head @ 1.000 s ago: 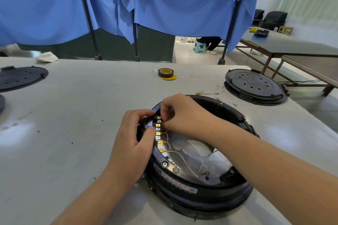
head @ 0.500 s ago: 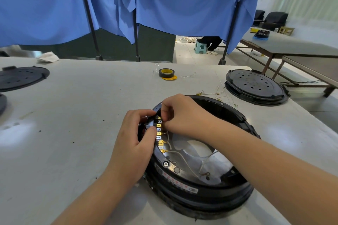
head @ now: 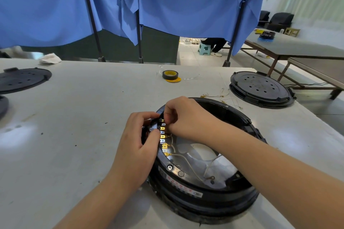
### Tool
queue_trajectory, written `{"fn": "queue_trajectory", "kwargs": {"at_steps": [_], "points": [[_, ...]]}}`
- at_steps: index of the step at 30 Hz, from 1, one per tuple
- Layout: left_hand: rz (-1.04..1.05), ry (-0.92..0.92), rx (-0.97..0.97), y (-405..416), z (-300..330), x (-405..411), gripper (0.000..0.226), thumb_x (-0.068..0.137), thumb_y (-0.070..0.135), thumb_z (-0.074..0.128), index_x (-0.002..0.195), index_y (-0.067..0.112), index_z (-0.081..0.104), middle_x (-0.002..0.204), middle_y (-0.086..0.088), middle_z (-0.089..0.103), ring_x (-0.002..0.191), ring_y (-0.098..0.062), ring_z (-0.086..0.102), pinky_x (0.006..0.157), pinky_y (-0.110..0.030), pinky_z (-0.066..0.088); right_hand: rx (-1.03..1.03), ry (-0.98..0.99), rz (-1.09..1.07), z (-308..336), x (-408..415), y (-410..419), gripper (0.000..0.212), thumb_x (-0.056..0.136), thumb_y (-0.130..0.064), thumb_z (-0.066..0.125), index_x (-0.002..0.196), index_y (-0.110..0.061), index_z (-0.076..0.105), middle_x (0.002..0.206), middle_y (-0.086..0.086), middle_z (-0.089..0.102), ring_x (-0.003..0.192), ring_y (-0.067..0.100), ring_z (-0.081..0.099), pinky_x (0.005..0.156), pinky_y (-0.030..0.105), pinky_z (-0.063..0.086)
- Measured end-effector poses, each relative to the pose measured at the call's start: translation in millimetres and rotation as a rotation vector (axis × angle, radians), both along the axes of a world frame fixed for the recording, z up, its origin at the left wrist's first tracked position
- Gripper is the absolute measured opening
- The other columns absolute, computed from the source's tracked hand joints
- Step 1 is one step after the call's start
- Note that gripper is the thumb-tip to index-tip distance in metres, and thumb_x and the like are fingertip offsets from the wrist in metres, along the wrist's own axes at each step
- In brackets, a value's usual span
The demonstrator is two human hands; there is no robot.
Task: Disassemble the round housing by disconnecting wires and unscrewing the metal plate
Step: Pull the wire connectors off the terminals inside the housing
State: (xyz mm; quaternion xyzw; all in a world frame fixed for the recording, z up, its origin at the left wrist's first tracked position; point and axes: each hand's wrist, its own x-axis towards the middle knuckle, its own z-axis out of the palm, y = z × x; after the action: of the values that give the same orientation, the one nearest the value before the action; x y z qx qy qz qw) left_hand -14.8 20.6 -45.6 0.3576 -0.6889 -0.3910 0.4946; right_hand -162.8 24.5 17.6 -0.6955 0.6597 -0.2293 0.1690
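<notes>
1. Nearest the viewer, a black round housing [head: 202,191] lies flat on the pale counter [head: 74,135], open side up. Inside it a shiny metal plate [head: 219,165] is seen, with a screw [head: 169,167] on the near-left rim and thin pale wires [head: 191,167] trailing across it.
2. Two bare forearms reach in from the near edge. The left hand [head: 137,145] curls around the housing's left rim, its grip pressed on the black terminal block [head: 154,126], apparently to steady it.
3. A row of small gold and silver wire terminals [head: 163,135] runs along that rim.
4. The right hand [head: 188,115] reaches over the housing, its grip pinched together at the far end of the row, probably on one connector; the connector itself is hidden by the fingers.
5. The wire step looks unfinished, and the plate appears fastened.
6. Farther right, loose pulled wires [head: 221,96] lie beside a black perforated disc [head: 260,88]; likely set aside.
7. Farther, at mid-counter, sits a roll of tape [head: 170,74]; at far left, another dark disc [head: 22,79].
8. Beyond the counter hang blue curtains [head: 176,2].
</notes>
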Motion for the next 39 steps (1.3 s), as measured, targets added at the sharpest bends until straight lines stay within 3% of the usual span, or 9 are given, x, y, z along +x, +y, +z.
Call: {"fn": "queue_trajectory", "kwargs": {"at_steps": [4,8,12,19,24,29,39], "points": [[0.015,-0.012,-0.008,0.3,0.5,-0.7,0.028,0.084,0.021,0.05,0.11,0.028,0.061,0.108,0.016,0.06,0.105,0.008,0.056,0.08,-0.006,0.044,-0.006,0.01,-0.001,-1.1,0.2,-0.4,0.027,0.073,0.0,0.062,0.066,-0.025,0.055,0.074,-0.006,0.06,0.071,0.011,0.058,0.058,0.02,0.047],[0.02,-0.038,-0.03,-0.5,-0.4,0.0,0.031,0.093,0.002,0.053,0.112,0.025,0.061,0.11,0.012,0.061,0.105,0.008,0.055,0.081,-0.006,0.044,0.005,0.029,0.071,0.7,-1.5,-0.1,0.028,0.077,0.0,0.063,0.068,-0.025,0.054,0.075,-0.005,0.059,0.072,0.011,0.057,0.062,0.022,0.047],[0.018,-0.04,-0.04,-0.4,-0.2,-0.1,0.03,0.093,0.0,0.053,0.112,0.021,0.062,0.111,0.009,0.061,0.106,0.005,0.056,0.084,-0.008,0.044,-0.017,0.027,0.114,0.6,-3.0,1.1,0.025,0.078,0.001,0.061,0.073,-0.023,0.056,0.077,-0.004,0.061,0.072,0.012,0.057,0.066,0.025,0.05],[0.007,-0.016,-0.009,0.7,1.1,-0.6,0.034,0.081,0.023,0.048,0.112,0.024,0.061,0.109,0.013,0.06,0.105,0.008,0.055,0.081,-0.006,0.044,-0.017,0.018,0.063,-6.9,-7.6,1.5,0.017,0.077,-0.013,0.064,0.075,-0.025,0.053,0.079,-0.008,0.059,0.075,0.009,0.056,0.064,0.022,0.047],[0.018,-0.025,-0.01,-0.9,1.0,-0.3,0.033,0.081,0.024,0.047,0.111,0.026,0.061,0.109,0.014,0.06,0.105,0.006,0.056,0.082,-0.009,0.046,0.019,0.025,0.035,-7.1,-8.5,1.6,0.005,0.08,-0.022,0.065,0.083,-0.02,0.067,0.075,-0.01,0.064,0.073,0.006,0.061,0.066,0.023,0.05],[0.011,-0.028,-0.003,-1.1,-0.7,0.2,0.024,0.091,0.017,0.051,0.112,0.026,0.06,0.109,0.014,0.06,0.106,0.005,0.056,0.081,-0.008,0.046,0.083,-0.018,0.073,-4.3,-8.1,3.7,0.009,0.084,-0.02,0.064,0.082,-0.017,0.072,0.064,-0.009,0.062,0.058,0.0,0.053,0.055,0.015,0.04],[0.007,-0.025,0.01,-0.6,0.5,0.3,0.033,0.081,0.026,0.047,0.112,0.029,0.06,0.108,0.018,0.059,0.106,0.005,0.056,0.083,-0.019,0.048,0.114,-0.035,0.035,-0.6,-5.7,2.1,0.009,0.083,-0.016,0.065,0.078,-0.014,0.072,0.072,0.0,0.069,0.075,0.017,0.067,0.07,0.03,0.054]]}}
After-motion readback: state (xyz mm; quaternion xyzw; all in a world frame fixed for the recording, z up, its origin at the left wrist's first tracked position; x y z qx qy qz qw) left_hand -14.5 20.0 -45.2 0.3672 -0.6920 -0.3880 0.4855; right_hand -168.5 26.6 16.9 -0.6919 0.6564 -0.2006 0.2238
